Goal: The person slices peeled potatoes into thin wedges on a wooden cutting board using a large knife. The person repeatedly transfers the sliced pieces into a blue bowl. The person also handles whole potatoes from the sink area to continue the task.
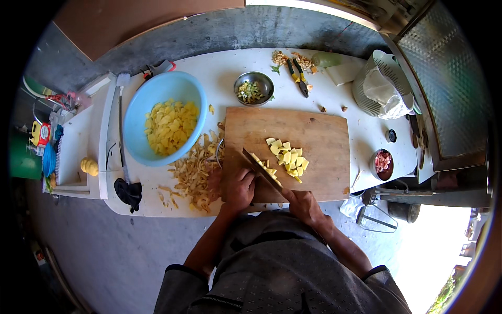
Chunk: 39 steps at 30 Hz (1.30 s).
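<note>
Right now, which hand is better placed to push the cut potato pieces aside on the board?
Probably the left hand: it rests open on the board beside the knife, holding no tool. The right hand grips the knife handle. The pieces lie just beyond the blade.

A: Where are the two hands?

B: The left hand is at 6 o'clock, a little left of centre, fingers curled and pressed down. The right hand is just at its 4 o'clock, closed in a fist.

A: And the arms?

B: Both forearms come up from the lower edge, elbows bent outward.
</note>
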Each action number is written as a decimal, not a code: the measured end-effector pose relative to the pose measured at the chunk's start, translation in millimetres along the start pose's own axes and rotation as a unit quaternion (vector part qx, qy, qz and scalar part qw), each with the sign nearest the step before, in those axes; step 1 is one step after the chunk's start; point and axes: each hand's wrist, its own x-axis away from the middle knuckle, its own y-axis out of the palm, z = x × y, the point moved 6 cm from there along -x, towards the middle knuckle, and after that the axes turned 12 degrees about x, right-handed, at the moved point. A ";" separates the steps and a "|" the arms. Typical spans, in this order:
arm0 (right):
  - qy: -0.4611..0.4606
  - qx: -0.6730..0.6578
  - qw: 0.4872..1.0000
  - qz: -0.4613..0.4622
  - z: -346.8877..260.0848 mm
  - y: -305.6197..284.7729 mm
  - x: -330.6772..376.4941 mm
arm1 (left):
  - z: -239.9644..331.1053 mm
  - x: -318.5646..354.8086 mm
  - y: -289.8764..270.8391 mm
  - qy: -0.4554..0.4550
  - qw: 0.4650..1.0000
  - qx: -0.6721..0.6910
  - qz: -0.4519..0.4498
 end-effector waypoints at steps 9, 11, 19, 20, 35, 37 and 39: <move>-0.018 0.057 0.998 -0.028 -10.2 -10.3 16.3 | -2.6 3.7 -0.1 0.014 0.999 0.038 0.034; -0.044 0.075 0.996 0.015 -6.5 0.0 10.9 | -1.9 4.0 0.4 0.012 0.999 0.030 0.026; -0.032 -0.005 0.999 0.006 -11.8 -3.3 9.3 | -8.8 8.3 0.9 -0.002 0.999 0.024 0.023; -0.032 -0.013 0.999 0.006 -14.7 -6.3 12.4 | -10.3 10.9 0.9 -0.003 0.999 0.031 0.027; -0.007 0.041 0.999 -0.011 -20.2 -1.0 4.8 | -18.5 12.0 5.8 -0.011 0.999 0.031 0.005; -0.047 0.003 0.998 0.028 -14.5 3.2 4.5 | -9.6 6.7 1.2 -0.006 1.000 0.024 0.008; -0.040 -0.016 0.999 0.018 -10.9 2.9 6.8 | -4.4 4.6 -2.1 -0.009 0.999 0.031 0.020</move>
